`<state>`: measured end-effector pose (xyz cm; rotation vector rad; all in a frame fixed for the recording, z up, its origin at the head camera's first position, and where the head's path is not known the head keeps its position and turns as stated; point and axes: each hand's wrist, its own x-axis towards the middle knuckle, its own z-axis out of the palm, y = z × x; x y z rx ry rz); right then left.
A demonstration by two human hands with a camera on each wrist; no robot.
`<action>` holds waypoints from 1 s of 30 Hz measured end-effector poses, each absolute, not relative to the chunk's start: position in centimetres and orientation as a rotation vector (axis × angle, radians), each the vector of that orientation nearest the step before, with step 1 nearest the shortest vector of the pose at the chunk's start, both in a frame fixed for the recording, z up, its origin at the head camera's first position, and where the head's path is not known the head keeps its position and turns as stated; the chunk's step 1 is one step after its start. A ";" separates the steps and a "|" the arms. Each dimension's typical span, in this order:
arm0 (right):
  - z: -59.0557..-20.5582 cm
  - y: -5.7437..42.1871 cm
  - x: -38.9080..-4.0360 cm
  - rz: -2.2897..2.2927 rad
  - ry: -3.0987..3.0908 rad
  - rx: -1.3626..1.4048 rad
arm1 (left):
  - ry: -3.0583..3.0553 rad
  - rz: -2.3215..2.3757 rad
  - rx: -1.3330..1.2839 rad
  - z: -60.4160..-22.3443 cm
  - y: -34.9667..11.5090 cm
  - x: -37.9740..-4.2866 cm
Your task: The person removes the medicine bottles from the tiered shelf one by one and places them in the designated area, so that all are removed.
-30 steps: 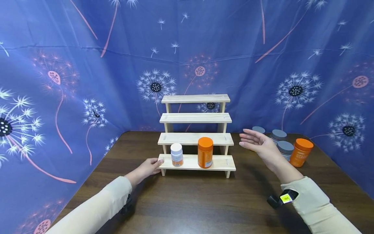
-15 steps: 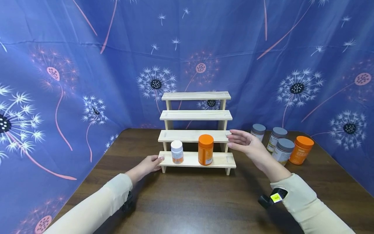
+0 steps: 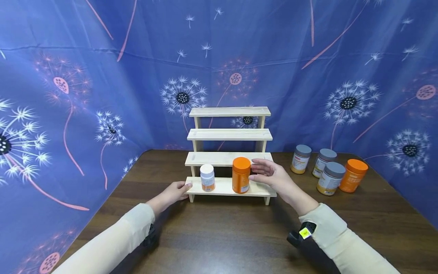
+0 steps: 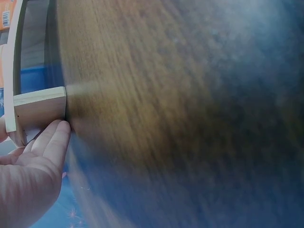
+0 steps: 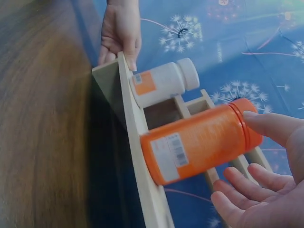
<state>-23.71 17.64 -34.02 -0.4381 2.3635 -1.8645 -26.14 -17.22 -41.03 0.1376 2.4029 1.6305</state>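
A four-step wooden display stand (image 3: 230,135) stands on the dark wood table. My left hand (image 3: 173,193) grips the left end of its lowest step, thumb on top and fingers down beside the end leg (image 4: 42,107). On that step stand a small white bottle (image 3: 207,179) with an orange-and-white label and, to its right, a larger orange jar (image 3: 241,176), both upright. My right hand (image 3: 268,176) is at the orange jar's right side, fingers parted and holding nothing. In the right wrist view its thumb (image 5: 268,124) overlaps the jar's lid, the fingers spread beyond it.
Right of the stand are several grey-lidded jars, one at the back (image 3: 300,160), one behind (image 3: 323,163) and one in front (image 3: 330,179). Beside them stands another orange jar (image 3: 353,176). A blue dandelion-print cloth (image 3: 287,91) hangs behind the table.
My right hand has moved left from near the grey-lidded jars, across the stand's right end, to the orange jar on the lowest step. My left hand keeps its grip on the stand.
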 end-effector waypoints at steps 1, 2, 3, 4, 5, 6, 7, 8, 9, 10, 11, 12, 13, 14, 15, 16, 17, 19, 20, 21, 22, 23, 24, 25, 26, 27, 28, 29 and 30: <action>-34.2 17.4 -23.8 -1.862 2.359 -0.439 | 2.406 1.625 0.138 -41.0 -17.3 -26.1; -34.4 17.1 -23.8 -1.854 2.356 -0.439 | 2.404 1.629 0.137 -41.0 -17.3 -26.0; -34.6 16.8 -23.9 -1.847 2.351 -0.436 | 2.400 1.634 0.135 -40.9 -17.4 -26.0; -34.8 16.6 -23.9 -1.843 2.345 -0.431 | 2.401 1.631 0.137 -40.9 -17.4 -25.9; -35.0 16.4 -24.0 -1.829 2.347 -0.433 | 2.399 1.631 0.141 -41.0 -17.4 -25.9; -35.2 16.2 -24.0 -1.816 2.348 -0.428 | 2.398 1.631 0.143 -41.0 -17.4 -25.9; -35.4 16.1 -24.1 -1.806 2.351 -0.425 | 2.398 1.631 0.144 -41.0 -17.4 -26.0; -35.6 15.9 -24.1 -1.808 2.348 -0.422 | 2.396 1.636 0.145 -41.0 -17.4 -26.0; -35.8 15.7 -24.2 -1.807 2.352 -0.414 | 2.397 1.635 0.145 -41.0 -17.4 -26.0; -35.9 15.5 -24.3 -1.804 2.360 -0.414 | 2.399 1.634 0.143 -41.1 -17.4 -26.1; -36.1 15.4 -24.4 -1.799 2.368 -0.412 | 2.401 1.636 0.141 -41.1 -17.4 -26.1; -36.2 15.2 -24.4 -1.800 2.370 -0.403 | 2.403 1.636 0.138 -41.1 -17.4 -26.2; -36.3 15.0 -24.5 -1.803 2.377 -0.391 | 2.404 1.634 0.138 -41.1 -17.4 -26.2; -36.4 14.8 -24.6 -1.797 2.391 -0.391 | 2.405 1.635 0.135 -41.2 -17.4 -26.2; -36.6 14.6 -24.6 -1.791 2.404 -0.376 | 2.407 1.634 0.132 -41.2 -17.4 -26.2; -36.7 14.5 -24.7 -1.791 2.412 -0.365 | 2.410 1.632 0.130 -41.2 -17.3 -26.2; -36.8 14.3 -24.7 -1.794 2.419 -0.349 | 2.411 1.632 0.130 -41.2 -17.3 -26.2; -37.0 14.1 -24.7 -1.789 2.447 -0.326 | 2.411 1.630 0.132 -41.2 -17.3 -26.2; -37.1 14.1 -24.7 -1.785 2.461 -0.319 | 2.411 1.628 0.133 -41.2 -17.3 -26.3; -37.2 14.1 -24.6 -1.785 2.471 -0.308 | 2.412 1.623 0.137 -41.2 -17.3 -26.3; -37.2 14.1 -24.6 -1.778 2.487 -0.316 | 2.410 1.625 0.137 -41.2 -17.3 -26.3; -37.3 14.1 -24.6 -1.767 2.505 -0.335 | 2.410 1.625 0.134 -41.2 -17.3 -26.4; -37.2 14.2 -24.7 -1.756 2.523 -0.361 | 2.412 1.620 0.133 -41.2 -17.3 -26.4; -37.2 14.3 -24.7 -1.744 2.538 -0.387 | 2.415 1.616 0.132 -41.2 -17.3 -26.5; -37.2 14.3 -24.8 -1.730 2.550 -0.413 | 2.417 1.614 0.127 -41.2 -17.3 -26.5; -37.1 14.4 -24.8 -1.709 2.563 -0.438 | 2.419 1.610 0.123 -41.2 -17.4 -26.6; -37.0 14.5 -24.9 -1.691 2.572 -0.459 | 2.419 1.610 0.114 -41.2 -17.4 -26.6; -37.0 14.5 -24.9 -1.672 2.581 -0.473 | 2.419 1.605 0.110 -41.2 -17.4 -26.6; -36.9 14.6 -25.0 -1.658 2.587 -0.478 | 2.416 1.605 0.108 -41.1 -17.3 -26.6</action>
